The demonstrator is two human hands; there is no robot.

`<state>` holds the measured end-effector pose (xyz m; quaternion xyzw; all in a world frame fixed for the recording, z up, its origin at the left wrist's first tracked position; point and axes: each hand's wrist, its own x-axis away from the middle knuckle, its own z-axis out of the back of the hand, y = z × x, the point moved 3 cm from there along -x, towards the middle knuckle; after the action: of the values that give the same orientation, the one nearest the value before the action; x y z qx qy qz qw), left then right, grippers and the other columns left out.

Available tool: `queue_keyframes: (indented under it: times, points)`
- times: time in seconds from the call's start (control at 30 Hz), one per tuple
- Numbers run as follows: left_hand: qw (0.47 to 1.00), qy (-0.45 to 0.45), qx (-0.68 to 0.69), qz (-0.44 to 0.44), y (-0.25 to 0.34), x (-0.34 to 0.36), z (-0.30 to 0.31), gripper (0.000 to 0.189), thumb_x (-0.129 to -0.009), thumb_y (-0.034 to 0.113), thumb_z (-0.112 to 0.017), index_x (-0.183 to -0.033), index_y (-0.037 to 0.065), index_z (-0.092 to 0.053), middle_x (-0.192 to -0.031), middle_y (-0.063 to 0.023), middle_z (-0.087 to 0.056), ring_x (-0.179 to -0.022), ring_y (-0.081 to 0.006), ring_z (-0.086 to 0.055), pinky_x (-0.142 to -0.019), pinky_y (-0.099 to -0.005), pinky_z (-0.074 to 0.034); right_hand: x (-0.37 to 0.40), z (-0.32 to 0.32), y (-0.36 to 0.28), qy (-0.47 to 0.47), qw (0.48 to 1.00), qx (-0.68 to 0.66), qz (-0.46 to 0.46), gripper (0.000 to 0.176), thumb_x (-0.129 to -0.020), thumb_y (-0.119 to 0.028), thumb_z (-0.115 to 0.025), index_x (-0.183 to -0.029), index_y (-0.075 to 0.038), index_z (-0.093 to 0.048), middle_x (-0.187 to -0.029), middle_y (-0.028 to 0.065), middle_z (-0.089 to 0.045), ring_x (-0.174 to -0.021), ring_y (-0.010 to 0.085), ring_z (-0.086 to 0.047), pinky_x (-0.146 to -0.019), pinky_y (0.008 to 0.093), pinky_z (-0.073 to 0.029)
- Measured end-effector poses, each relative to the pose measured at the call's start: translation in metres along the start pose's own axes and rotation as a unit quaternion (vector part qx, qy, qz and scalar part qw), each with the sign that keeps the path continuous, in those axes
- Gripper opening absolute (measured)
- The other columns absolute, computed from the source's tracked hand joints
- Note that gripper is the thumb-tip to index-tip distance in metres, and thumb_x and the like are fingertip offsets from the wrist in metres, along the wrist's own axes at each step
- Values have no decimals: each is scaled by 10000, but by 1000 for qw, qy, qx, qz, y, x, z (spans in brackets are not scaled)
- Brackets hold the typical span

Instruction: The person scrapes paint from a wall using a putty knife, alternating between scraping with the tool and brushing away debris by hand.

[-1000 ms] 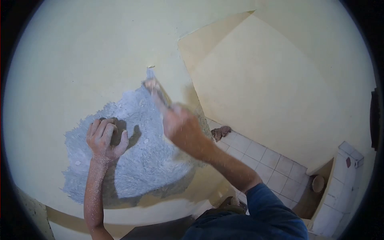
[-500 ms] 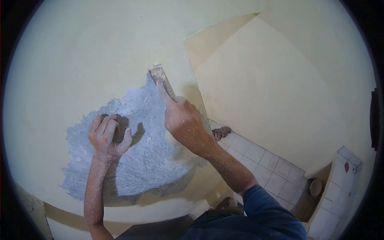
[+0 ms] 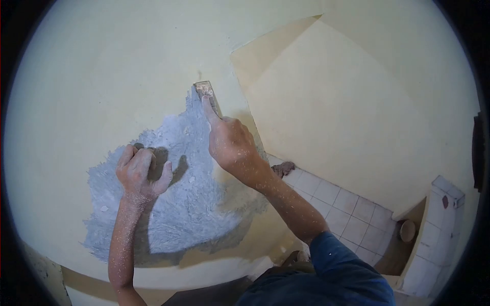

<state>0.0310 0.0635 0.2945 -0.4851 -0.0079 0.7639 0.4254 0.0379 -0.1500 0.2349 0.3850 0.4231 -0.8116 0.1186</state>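
since the blurred stroke a second ago, the right hand, grip clamped on the scraper, has set it at the top tip of the grey patch, widening it into the yellow paint; the left hand stays curled on the patch, its grip i cannot tell.

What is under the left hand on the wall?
The left hand rests on the grey scraped patch of the yellow wall. The surface directly beneath its palm is covered.

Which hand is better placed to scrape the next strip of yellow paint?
Right, probably. The right hand grips the scraper, blade at the top edge of the grey patch, against yellow paint; the left hand leans on the patch, lower down.
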Motion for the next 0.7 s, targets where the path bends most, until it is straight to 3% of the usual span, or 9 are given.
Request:
queue_keyframes:
  times: [0.1,0.2,0.3,0.4,0.5,0.6,0.7]
  points:
    - [1000,9,10,0,-1,-2,0,301,-679,228,-766,-666,95,-496,-615,-56,-474,-608,-243,-449,-546,-359,-404,33,-30,13,80,988,76,108,653,-796,40,-561,-1435,84,-436,-749,182,-567,-583,291,-499,-610,394,-481]
    - [1000,16,7,4,-1,1,1,307,-672,229,-771,-662,97,-494,-609,-58,-465,-608,-242,-450,-543,-361,-404,29,-27,10,158,964,149,151,635,-801,44,-565,-1426,70,-456,-772,188,-563,-601,290,-499,-614,389,-485]
    - [999,19,25,14,-2,2,-1,315,-665,231,-775,-656,100,-488,-609,-59,-458,-607,-243,-451,-538,-363,-401,14,0,1,116,983,-4,139,639,-813,35,-569,-1439,60,-439,-816,172,-556,-631,292,-493,-625,397,-480]
    - [999,29,30,16,-5,2,-1,309,-661,206,-771,-662,97,-482,-626,-65,-476,-612,-252,-453,-548,-363,-399,30,-26,8,3,995,67,70,707,-826,0,-589,-1500,-3,-374,-746,179,-559,-622,327,-547,-653,461,-507]
    - [999,16,35,19,-1,3,3,289,-663,149,-759,-680,86,-477,-655,-74,-517,-626,-263,-456,-575,-359,-398,21,-17,4,140,972,46,181,684,-845,-21,-575,-1497,-7,-366,-779,197,-601,-682,360,-586,-672,472,-512]
    - [999,17,37,26,0,3,3,287,-671,147,-758,-680,86,-478,-646,-71,-501,-628,-259,-456,-574,-355,-399,14,-6,-3,29,995,53,78,654,-862,36,-526,-1493,9,-354,-698,193,-573,-657,361,-590,-699,470,-484]
    - [999,17,32,39,-2,5,4,285,-684,146,-754,-673,87,-475,-638,-69,-489,-633,-257,-457,-573,-352,-397,12,-8,-7,-33,999,5,-3,641,-870,31,-515,-1489,1,-352,-731,210,-600,-679,380,-603,-707,486,-493]
